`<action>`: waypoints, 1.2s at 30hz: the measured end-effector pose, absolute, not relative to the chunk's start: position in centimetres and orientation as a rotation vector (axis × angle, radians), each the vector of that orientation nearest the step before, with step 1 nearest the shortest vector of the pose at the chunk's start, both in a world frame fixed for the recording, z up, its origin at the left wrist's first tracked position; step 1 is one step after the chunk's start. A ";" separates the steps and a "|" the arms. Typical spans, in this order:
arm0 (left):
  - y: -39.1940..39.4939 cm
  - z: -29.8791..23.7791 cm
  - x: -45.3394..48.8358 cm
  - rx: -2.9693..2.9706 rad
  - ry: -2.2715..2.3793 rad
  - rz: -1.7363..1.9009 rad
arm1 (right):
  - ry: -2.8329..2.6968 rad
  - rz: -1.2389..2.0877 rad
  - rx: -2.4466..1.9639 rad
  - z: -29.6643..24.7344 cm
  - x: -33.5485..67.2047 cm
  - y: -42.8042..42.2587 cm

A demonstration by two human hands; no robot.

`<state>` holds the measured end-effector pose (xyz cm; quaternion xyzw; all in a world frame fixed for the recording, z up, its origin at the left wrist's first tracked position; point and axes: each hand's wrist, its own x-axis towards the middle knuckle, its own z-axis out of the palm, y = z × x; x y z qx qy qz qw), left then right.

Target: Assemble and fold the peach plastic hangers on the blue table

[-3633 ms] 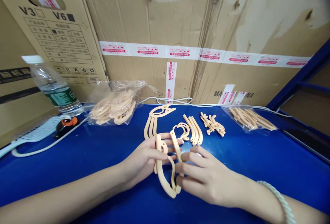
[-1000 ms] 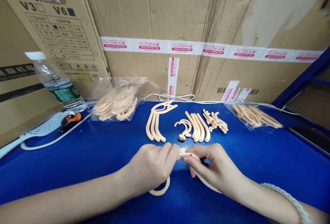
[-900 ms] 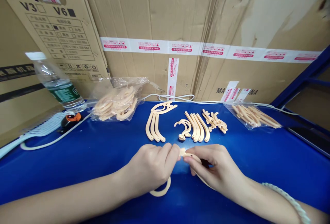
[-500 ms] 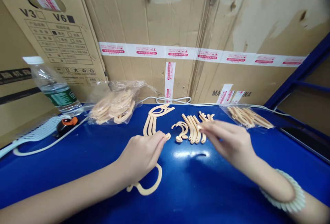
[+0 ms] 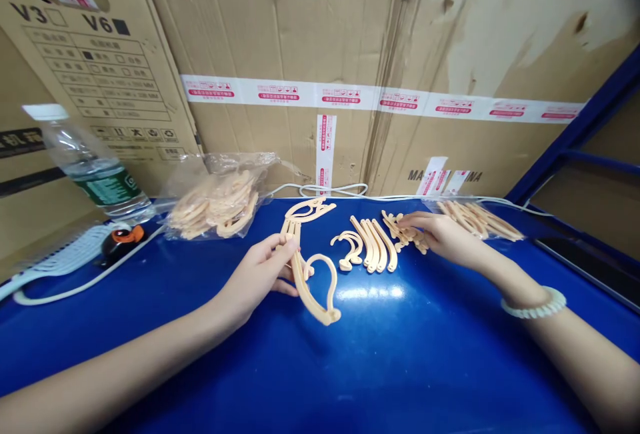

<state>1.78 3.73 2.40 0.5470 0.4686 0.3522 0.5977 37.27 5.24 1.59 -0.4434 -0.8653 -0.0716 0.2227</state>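
Observation:
My left hand (image 5: 273,261) is closed around a beige plastic hanger piece (image 5: 313,304), a curved arm joined to a hook loop, held tilted above the blue table. My right hand (image 5: 440,234) reaches into a pile of small beige connector pieces (image 5: 407,237); its fingers are stretched and touch the pile. Several curved hanger arms (image 5: 373,247) lie side by side between the hands. Left of them are loose beige hooks (image 5: 353,247). Behind my left hand lies another group of beige hanger parts (image 5: 310,209), partly covered by the hand.
A clear bag of beige parts (image 5: 220,204) lies at the back left, and another bag (image 5: 480,217) at the back right. A water bottle (image 5: 95,174), a pale blue hairbrush (image 5: 75,247) and a black-and-orange object (image 5: 120,244) stand left. A dark phone-like slab (image 5: 590,267) lies right. Cardboard (image 5: 280,34) walls the back.
My left hand has raised and turned the hanger piece, its hook now pointing right. My right hand has moved right and back, from above the arms to the small-piece pile.

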 end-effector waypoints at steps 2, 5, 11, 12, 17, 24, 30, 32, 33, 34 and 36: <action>3.6 2.3 1.8 1.244 1.065 0.857 | -2.358 -0.227 -1.197 2.3 35.2 4.0; 3.2 2.3 2.0 1.257 1.038 0.894 | -2.397 -0.215 -0.891 3.3 30.4 1.1; 2.1 2.4 2.4 1.312 0.986 0.873 | -2.633 -0.458 -0.606 2.5 24.6 -2.5; 2.0 2.3 2.3 1.326 0.990 0.858 | -2.623 -0.480 -0.610 2.2 24.6 -2.5; 1.8 1.8 1.7 1.832 1.029 1.206 | -2.579 -0.442 -0.685 2.1 25.1 -2.1; 0.1 1.5 1.9 3.137 0.500 0.909 | -2.492 -0.533 -0.730 1.8 24.0 -2.9; -0.3 1.3 2.5 3.122 0.509 0.788 | -2.466 -0.603 -0.690 1.3 23.4 -3.3; -0.3 1.5 2.4 3.090 0.515 0.790 | -2.469 -0.505 -0.705 1.3 23.2 -3.5; -0.3 1.7 2.3 3.074 0.515 0.810 | -2.471 -0.434 -0.719 1.4 23.1 -3.7; -0.4 1.9 2.3 3.061 0.512 0.831 | -2.472 -0.363 -0.732 1.5 23.0 -3.8; -0.6 2.1 2.1 3.064 0.481 0.879 | -2.468 -0.223 -0.749 1.7 22.9 -4.2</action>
